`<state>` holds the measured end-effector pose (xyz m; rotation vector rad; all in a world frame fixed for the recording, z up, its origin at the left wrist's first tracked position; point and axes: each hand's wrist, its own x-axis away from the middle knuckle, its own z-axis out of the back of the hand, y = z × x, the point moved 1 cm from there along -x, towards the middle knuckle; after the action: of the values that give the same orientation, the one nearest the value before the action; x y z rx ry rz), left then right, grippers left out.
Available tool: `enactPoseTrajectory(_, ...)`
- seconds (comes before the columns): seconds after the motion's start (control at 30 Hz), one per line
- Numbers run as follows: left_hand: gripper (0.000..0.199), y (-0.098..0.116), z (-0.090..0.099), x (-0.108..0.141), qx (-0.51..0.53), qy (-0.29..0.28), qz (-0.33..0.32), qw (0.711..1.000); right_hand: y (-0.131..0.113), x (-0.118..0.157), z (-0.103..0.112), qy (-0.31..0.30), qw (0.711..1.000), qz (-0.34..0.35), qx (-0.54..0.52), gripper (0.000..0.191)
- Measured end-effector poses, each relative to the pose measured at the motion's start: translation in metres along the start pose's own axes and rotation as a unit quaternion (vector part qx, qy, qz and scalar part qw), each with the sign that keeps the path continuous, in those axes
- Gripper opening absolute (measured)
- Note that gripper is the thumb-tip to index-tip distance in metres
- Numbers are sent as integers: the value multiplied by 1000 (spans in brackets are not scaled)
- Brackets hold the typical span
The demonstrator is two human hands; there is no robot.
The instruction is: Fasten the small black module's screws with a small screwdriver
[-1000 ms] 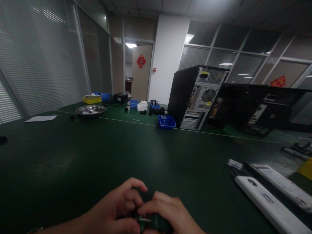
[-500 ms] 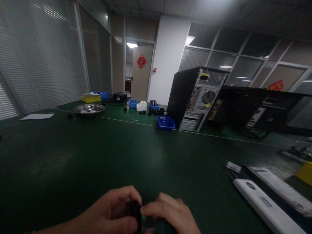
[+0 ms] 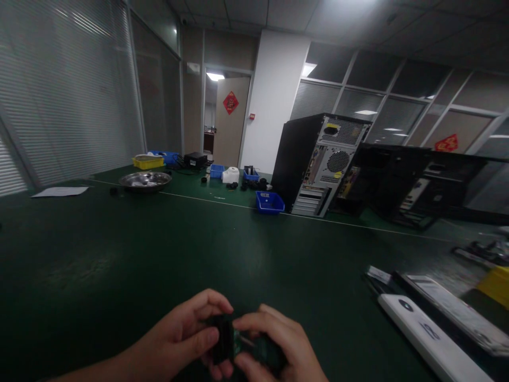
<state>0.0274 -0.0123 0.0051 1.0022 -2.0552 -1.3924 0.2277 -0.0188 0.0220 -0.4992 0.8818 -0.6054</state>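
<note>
At the bottom centre of the head view, both my hands hold one small dark part with a green circuit board (image 3: 242,345) just above the green table (image 3: 159,254). My left hand (image 3: 186,334) pinches its black left end between thumb and fingers. My right hand (image 3: 278,342) wraps over its right side and hides most of it. What the part is I cannot make out.
A white flat panel (image 3: 429,334) and a grey one (image 3: 457,307) lie at the right. Black computer towers (image 3: 318,164) stand at the back, with a blue bin (image 3: 270,201), a metal bowl (image 3: 145,181), a yellow bin (image 3: 148,161) and a paper sheet (image 3: 59,191).
My fingers have shifted on the part; its black end now shows between my hands. The camera has tilted slightly; nothing on the table moved.
</note>
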Motion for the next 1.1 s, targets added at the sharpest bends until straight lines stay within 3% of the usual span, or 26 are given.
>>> enactPoseTrajectory(0.43, 26, -3, 1, -2, -21, -12, -2, 1000, 3, -1, -6, -11, 996, -49, -79, 27)
enactPoseTrajectory(0.83, 31, -2, -7, 3, -72, 30, 23, 997, 6, 4, -12, -34, 997, 19, 63, 34)
enactPoseTrajectory(1.0, 37, -6, -12, 9, -103, 51, 32, 993, 4, 6, -19, -4, 988, 45, 147, 43)
enactPoseTrajectory(1.1, 35, -8, -10, 11, -97, 69, 19, 993, 5, 4, -15, -67, 987, 40, 139, 38)
